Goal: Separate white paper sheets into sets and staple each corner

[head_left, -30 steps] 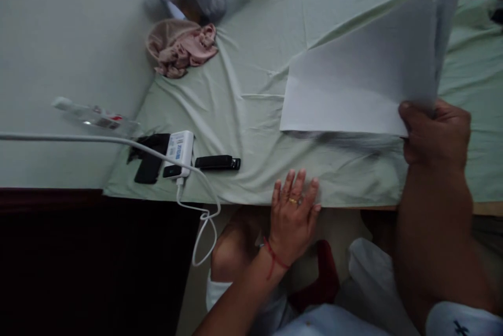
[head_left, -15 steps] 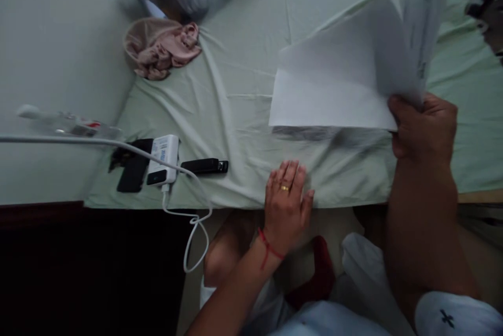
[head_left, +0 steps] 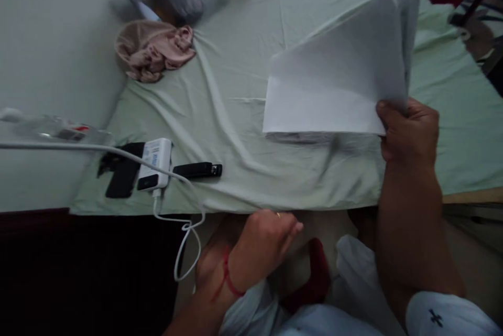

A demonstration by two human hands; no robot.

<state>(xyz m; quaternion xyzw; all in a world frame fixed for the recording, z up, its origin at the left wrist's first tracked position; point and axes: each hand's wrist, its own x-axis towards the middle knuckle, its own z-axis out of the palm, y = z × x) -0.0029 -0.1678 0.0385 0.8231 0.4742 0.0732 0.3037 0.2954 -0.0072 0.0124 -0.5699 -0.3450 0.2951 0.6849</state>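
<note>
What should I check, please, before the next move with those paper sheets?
1. Right hand grips the paper sheets at their near corner: ok.
2. Sheets squared together: not ok, far edges fan apart.
3. Left hand empty: cannot tell, fingers curled below the edge of the green bedsheet.
4. Black stapler clear of the sheets: ok, it lies apart to their left.
5. White charger clear of the sheets: ok.

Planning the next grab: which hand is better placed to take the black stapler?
Probably the left hand: it is free and nearer the black stapler; the right hand grips the paper sheets.
</note>
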